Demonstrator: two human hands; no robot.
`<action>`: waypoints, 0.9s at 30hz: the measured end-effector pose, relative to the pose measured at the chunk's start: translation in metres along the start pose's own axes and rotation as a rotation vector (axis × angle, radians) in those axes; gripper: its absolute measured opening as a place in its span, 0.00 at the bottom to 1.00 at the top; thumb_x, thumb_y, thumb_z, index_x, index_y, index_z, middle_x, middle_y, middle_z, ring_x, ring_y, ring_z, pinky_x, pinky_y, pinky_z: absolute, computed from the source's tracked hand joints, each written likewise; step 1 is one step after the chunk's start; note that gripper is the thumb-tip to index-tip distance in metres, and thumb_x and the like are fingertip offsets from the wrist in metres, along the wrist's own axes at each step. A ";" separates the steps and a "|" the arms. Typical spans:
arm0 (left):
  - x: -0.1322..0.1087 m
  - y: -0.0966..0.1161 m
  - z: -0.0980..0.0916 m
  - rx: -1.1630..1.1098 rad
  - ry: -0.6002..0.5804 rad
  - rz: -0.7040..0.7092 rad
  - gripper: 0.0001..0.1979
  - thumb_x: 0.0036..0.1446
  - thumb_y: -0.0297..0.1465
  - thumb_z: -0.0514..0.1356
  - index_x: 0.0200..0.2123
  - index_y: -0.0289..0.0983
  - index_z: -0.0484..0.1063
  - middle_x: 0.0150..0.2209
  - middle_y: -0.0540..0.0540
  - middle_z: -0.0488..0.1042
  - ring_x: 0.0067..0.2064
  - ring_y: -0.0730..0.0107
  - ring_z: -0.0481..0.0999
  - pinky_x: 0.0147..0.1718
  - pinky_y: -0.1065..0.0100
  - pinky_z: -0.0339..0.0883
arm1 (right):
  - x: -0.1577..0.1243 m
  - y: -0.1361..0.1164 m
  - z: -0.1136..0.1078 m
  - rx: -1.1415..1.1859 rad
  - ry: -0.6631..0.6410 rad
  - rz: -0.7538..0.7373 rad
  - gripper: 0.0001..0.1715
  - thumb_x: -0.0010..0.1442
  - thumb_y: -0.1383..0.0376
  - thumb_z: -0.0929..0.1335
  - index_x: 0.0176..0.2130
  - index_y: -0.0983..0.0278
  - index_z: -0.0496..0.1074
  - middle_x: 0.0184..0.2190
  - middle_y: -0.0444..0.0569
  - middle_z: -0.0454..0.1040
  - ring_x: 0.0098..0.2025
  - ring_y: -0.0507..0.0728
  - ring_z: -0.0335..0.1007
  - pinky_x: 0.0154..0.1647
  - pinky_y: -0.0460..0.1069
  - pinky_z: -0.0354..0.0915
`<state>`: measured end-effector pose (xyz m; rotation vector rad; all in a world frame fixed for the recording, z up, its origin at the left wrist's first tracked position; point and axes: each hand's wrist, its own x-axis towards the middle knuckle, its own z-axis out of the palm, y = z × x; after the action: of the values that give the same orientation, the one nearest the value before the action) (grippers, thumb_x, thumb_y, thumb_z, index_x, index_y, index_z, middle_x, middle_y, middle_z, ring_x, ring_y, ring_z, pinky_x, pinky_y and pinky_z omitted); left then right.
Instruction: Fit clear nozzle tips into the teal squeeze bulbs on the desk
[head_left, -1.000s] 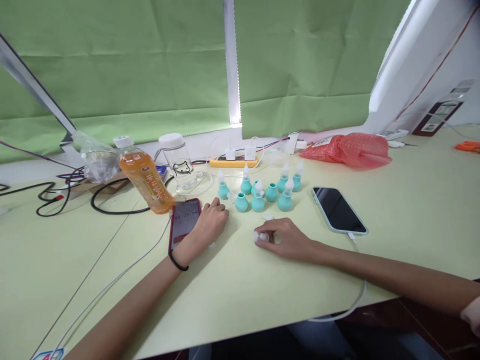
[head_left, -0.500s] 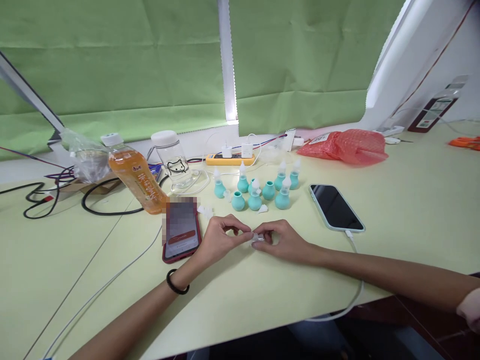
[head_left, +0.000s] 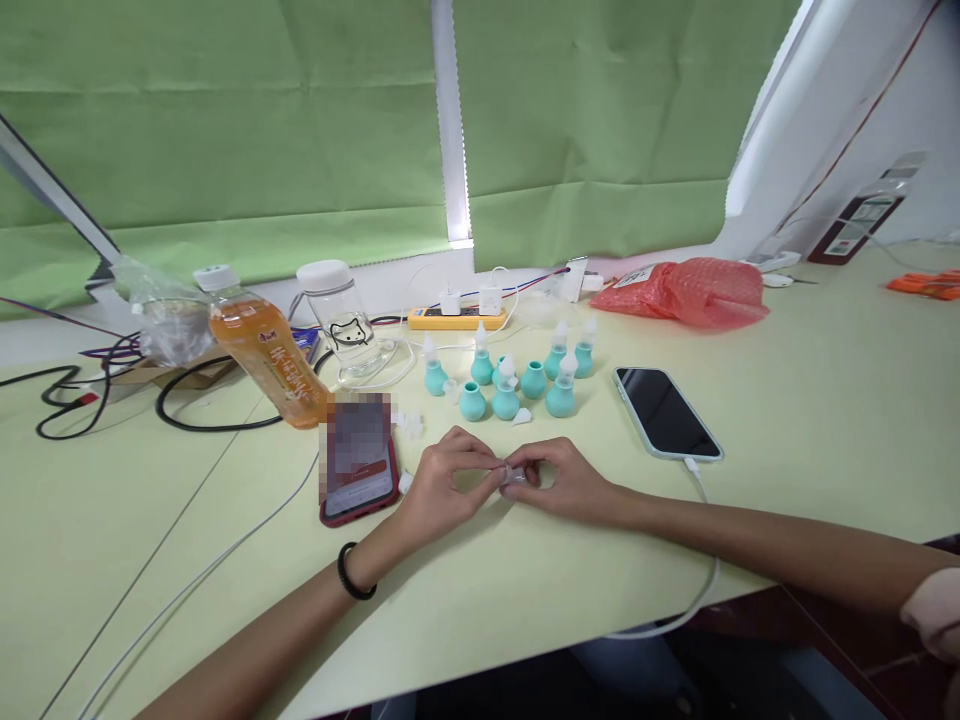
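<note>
Fitting (head_left: pixel 515 475), clear, likely light, stiff and slick, sits at six o'clock of the teal bulbs (head_left: pixel 560 401); left hand (head_left: pixel 444 484) pinches its nine-o'clock end, right hand (head_left: pixel 568 484) its sides, probably the safest hold

Head-worn view, forward and down across table (head_left: pixel 487 590)

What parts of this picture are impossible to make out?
Head view, all of them:
The clear piece: partly covered by the left hand and right hand.
The red-cased phone: upper part blurred by pixelation.
The rear teal bulb: partly hidden by a nearer bulb.
Label on the dark bottle: too small to read.
</note>
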<state>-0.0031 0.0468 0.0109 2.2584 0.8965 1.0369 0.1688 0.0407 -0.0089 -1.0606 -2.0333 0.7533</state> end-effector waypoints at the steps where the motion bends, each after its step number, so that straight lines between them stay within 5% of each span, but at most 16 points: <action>1: 0.000 0.000 0.000 0.025 -0.003 0.027 0.07 0.49 0.30 0.56 0.30 0.39 0.74 0.28 0.45 0.72 0.33 0.69 0.67 0.31 0.66 0.64 | 0.000 0.000 0.000 0.001 0.001 0.001 0.08 0.46 0.64 0.66 0.28 0.67 0.70 0.18 0.42 0.63 0.22 0.47 0.57 0.24 0.43 0.58; 16: -0.001 0.002 0.000 0.087 -0.005 0.123 0.12 0.47 0.25 0.55 0.37 0.38 0.71 0.31 0.45 0.70 0.35 0.68 0.64 0.33 0.65 0.64 | 0.002 0.000 0.000 0.109 0.032 0.072 0.11 0.47 0.61 0.66 0.29 0.67 0.70 0.20 0.44 0.65 0.22 0.48 0.57 0.24 0.43 0.58; 27: -0.005 -0.010 0.003 0.295 -0.019 0.363 0.15 0.47 0.21 0.53 0.40 0.35 0.66 0.35 0.42 0.67 0.38 0.65 0.61 0.33 0.63 0.63 | 0.002 0.000 0.000 0.098 0.028 0.058 0.10 0.47 0.62 0.66 0.30 0.66 0.71 0.21 0.44 0.67 0.23 0.48 0.59 0.24 0.44 0.60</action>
<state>-0.0069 0.0492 0.0009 2.7483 0.6810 1.0884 0.1677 0.0430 -0.0086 -1.0719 -1.9295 0.8542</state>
